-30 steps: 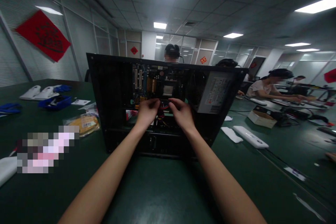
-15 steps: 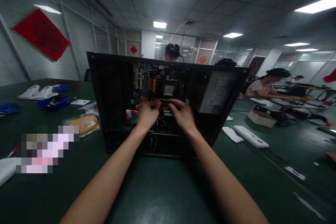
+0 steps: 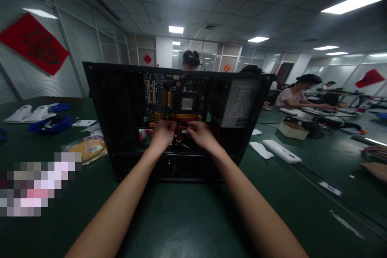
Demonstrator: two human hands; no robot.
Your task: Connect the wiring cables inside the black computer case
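Note:
An open black computer case [image 3: 178, 69] stands on the table in front of me, its inside facing me. The motherboard [image 3: 193, 88] shows at the back, with a grey power supply [image 3: 240, 107] at upper right. My left hand [image 3: 163, 133] and my right hand [image 3: 201, 132] are inside the case with fingertips pinched. Between them is a thin dark-red strip, which looks like a RAM stick [image 3: 182, 126], held by its two ends. It is just below the yellow-orange memory slots [image 3: 184, 117]. Loose cables [image 3: 183, 142] hang below, partly in shadow.
To the left on the green table [image 3: 181, 217] lie a bagged yellow item [image 3: 86, 149], a blue tray [image 3: 50, 125] and white slippers [image 3: 19, 113]. On the right are a white power strip [image 3: 281, 151] and a cardboard box [image 3: 292, 130]. Other people [image 3: 293, 96] sit beyond.
Both hands have come down a little from the memory slots with the strip, so the slots now show above the fingers. The whole view has shifted slightly as my head turned right.

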